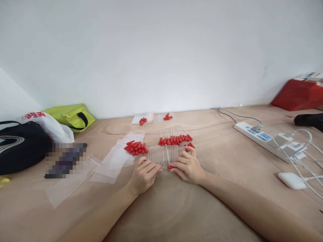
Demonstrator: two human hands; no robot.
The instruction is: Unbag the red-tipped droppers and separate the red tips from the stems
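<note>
My left hand (144, 172) is closed, its fingertips pinching a thin clear dropper tube (164, 167) that lies crosswise. My right hand (188, 166) pinches a red rubber bulb (171, 167) at the tube's right end; whether the tube sits inside it I cannot tell. Just beyond my hands lies a row of clear tubes (157, 154). Behind them are several droppers with red bulbs (174, 139), their tubes pointing away from me. A pile of loose red bulbs (136, 147) rests to the left. A few more bulbs (189, 146) lie partly hidden behind my right fingers.
Clear zip bags (111, 165) overlap on the left. Two bags with red bulbs (142, 121) lie near the wall. A black bag (24, 148), white plastic bag (50, 126) and green bag (72, 117) stand left. A power strip (259, 136) with cables and a red bag (297, 94) are right.
</note>
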